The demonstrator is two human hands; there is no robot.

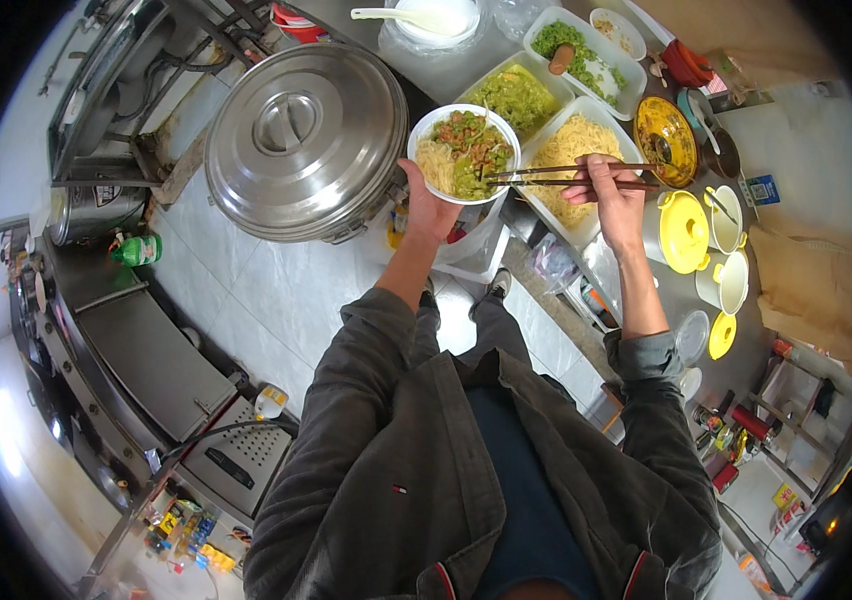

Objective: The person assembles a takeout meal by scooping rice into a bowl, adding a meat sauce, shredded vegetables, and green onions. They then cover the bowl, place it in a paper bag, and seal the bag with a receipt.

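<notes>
My left hand [430, 212] is wrapped round the underside and left of a white bowl [430, 122], holding it up. Inside lie pale noodles [435, 165], chopped brown-and-green topping [476, 138] and soft green pickled vegetable [472, 182]. A pair of dark chopsticks [556, 169] is gripped in my right hand [608, 192], their tips at the bowl's right edge, over the green vegetable. Beneath the chopsticks sits a tub of yellowish noodle-like shreds [578, 142]. Another tub behind it holds green pickled vegetable [518, 100].
A large lidded steel pot [291, 175] stands close to the left of the bowl. Further back are a tub of chopped greens [558, 38] and a white container with a ladle [406, 15]. Yellow-lidded pots [684, 232] line the counter at right. A steel stove counter [146, 350] stands at left.
</notes>
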